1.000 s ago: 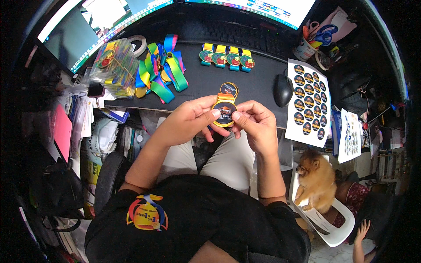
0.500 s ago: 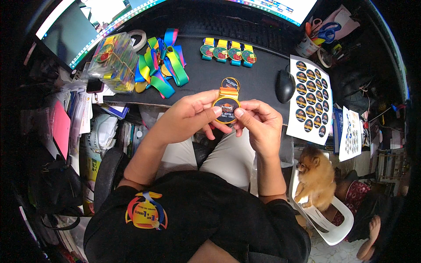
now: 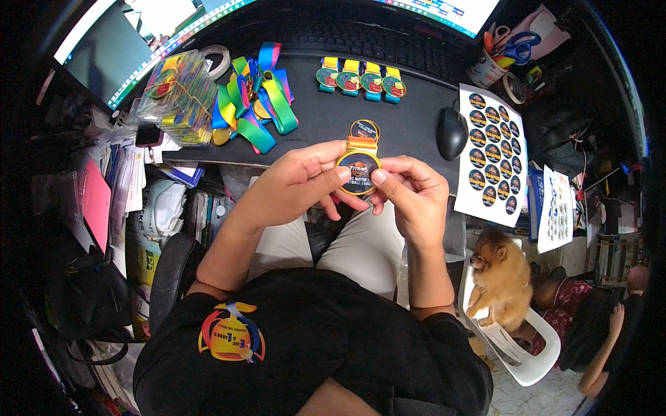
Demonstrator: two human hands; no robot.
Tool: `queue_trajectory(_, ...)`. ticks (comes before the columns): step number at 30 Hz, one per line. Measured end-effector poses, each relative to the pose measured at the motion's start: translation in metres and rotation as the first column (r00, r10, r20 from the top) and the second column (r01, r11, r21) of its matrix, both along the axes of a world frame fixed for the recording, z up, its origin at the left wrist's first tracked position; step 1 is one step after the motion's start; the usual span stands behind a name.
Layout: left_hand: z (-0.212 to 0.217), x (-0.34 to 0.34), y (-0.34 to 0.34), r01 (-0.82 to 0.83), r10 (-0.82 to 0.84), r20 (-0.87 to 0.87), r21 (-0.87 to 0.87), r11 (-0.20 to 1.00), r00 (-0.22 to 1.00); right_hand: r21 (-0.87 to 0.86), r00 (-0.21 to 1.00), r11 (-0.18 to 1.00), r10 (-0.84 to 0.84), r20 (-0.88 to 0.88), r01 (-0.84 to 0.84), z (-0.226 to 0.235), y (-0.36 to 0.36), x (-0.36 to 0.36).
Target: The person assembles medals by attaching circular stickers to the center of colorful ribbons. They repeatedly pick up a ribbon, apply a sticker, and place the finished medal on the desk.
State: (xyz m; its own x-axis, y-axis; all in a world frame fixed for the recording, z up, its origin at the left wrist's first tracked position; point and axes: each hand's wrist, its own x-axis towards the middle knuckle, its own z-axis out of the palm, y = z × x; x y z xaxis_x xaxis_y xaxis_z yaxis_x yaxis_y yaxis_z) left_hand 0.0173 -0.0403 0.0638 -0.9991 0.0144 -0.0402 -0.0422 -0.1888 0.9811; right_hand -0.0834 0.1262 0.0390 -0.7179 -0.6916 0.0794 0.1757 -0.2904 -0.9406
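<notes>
While both thumbs press on its dark round face, the gold medal point(image 3: 359, 168) sits pinched between the two hands just above the person's lap, at the near edge of the black desk point(image 3: 326, 118). The left hand point(image 3: 298, 184) curls closed around the medal's left rim; the right hand point(image 3: 409, 194) grips its right rim, fingers folded beneath. Just beyond lies a loose round sticker point(image 3: 364, 129). Farther off stand a row of four medals point(image 3: 361, 80), with a heap of rainbow ribbons point(image 3: 258, 104) to the left. A black mouse point(image 3: 451, 132) and a sticker sheet point(image 3: 494, 156) lie right.
</notes>
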Motion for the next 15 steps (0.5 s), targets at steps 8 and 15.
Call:
queue_trajectory(8,-0.0001,0.0004,-0.0017,-0.001,0.001,0.019,0.036,0.999,1.0,0.001,1.0,1.0,0.004,0.013,-0.004,-0.0005,-0.0011,0.0008)
queue_trajectory(15,-0.0017,-0.0002,-0.003,-0.012,0.011,0.016,0.01,1.0,1.0,0.006,1.0,1.0,0.019,0.006,-0.019,-0.0019,-0.0024,0.0001)
